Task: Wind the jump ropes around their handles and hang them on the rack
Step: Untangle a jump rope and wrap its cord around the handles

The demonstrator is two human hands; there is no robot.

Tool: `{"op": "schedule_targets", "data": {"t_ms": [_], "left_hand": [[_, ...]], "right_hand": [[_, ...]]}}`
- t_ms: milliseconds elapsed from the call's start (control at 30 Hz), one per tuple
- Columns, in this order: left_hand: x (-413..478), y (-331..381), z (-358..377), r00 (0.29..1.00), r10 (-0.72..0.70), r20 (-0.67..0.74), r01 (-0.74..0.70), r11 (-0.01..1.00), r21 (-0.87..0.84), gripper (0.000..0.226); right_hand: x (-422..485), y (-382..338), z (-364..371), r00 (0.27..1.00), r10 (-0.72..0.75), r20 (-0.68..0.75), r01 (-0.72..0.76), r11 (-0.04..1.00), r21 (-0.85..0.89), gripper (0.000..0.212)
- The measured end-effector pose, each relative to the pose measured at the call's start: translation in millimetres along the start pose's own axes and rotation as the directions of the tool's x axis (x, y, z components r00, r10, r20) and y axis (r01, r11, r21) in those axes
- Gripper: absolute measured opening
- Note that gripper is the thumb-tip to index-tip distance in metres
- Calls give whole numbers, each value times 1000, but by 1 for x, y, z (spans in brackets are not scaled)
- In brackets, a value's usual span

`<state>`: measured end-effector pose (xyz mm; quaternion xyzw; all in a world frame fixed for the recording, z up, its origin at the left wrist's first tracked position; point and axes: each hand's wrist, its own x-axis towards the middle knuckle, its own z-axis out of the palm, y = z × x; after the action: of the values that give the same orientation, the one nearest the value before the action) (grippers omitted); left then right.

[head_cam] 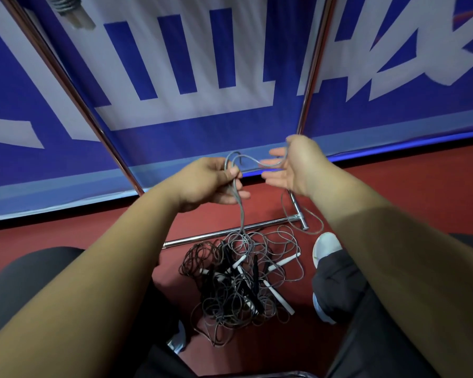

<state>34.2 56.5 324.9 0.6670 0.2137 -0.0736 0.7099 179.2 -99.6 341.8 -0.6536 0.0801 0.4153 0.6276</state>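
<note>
A tangled pile of jump ropes (241,279) with black and white handles lies on the red floor between my feet. My left hand (210,181) is closed around a grey rope (241,214) that hangs down into the pile. A loop of that rope (253,160) runs across to my right hand (292,165), whose fingers are spread, with the rope draped over the thumb side. The chrome rack has two slanted uprights (74,99) (313,66) and a base bar (230,233) on the floor just behind the pile.
A blue and white banner wall (191,77) stands right behind the rack. My knees in dark trousers flank the pile, and a white shoe (327,248) rests at its right. A wound rope bundle (66,9) hangs at the top left.
</note>
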Motion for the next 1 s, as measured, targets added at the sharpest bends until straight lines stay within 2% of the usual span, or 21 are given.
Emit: {"op": "schedule_targets", "data": {"t_ms": [100,233,300,367,433,500,567,633,733,833,900,933,1000], "left_hand": [[-3,14,1,997,61,-48,-69,982,-176,17],[-6,29,-1,978,94,-187,-167,892,-421,16],[-5,33,-5,960,86,-266,-213,844,-493,19],[-3,34,-13,941,64,-331,-246,803,-543,19],[0,32,-23,917,20,-399,-280,744,-606,19],[2,27,-33,880,-25,-475,-338,668,-663,17],[3,21,-43,842,-61,-535,-381,634,-673,15],[5,13,-53,825,-81,-559,-377,659,-651,14],[9,6,-57,871,-105,-480,-236,767,-597,15],[8,3,-49,931,-221,-292,47,862,-505,58],[6,1,-41,935,-296,-198,196,892,-407,73],[4,-2,-36,933,-321,-162,257,911,-324,66],[-1,-9,-28,936,-336,-101,335,942,-29,41]], "right_hand": [[-5,17,12,994,89,62,-75,976,-203,31],[-9,30,18,960,162,229,-35,880,-474,62],[-17,30,19,899,227,376,53,794,-606,59],[-20,31,21,859,258,443,70,797,-600,49],[-18,31,21,867,238,437,63,819,-570,47],[-16,29,21,879,219,424,67,823,-565,63],[-16,28,21,874,196,445,68,857,-511,75],[-20,26,24,883,105,458,111,900,-421,60],[-24,25,26,896,-24,444,183,930,-319,25],[-27,22,26,896,-83,435,183,964,-194,17],[-27,19,27,897,-117,427,177,979,-102,15],[-26,18,28,897,-132,422,174,983,-62,15],[-26,16,29,903,-161,399,171,985,11,16]]}}
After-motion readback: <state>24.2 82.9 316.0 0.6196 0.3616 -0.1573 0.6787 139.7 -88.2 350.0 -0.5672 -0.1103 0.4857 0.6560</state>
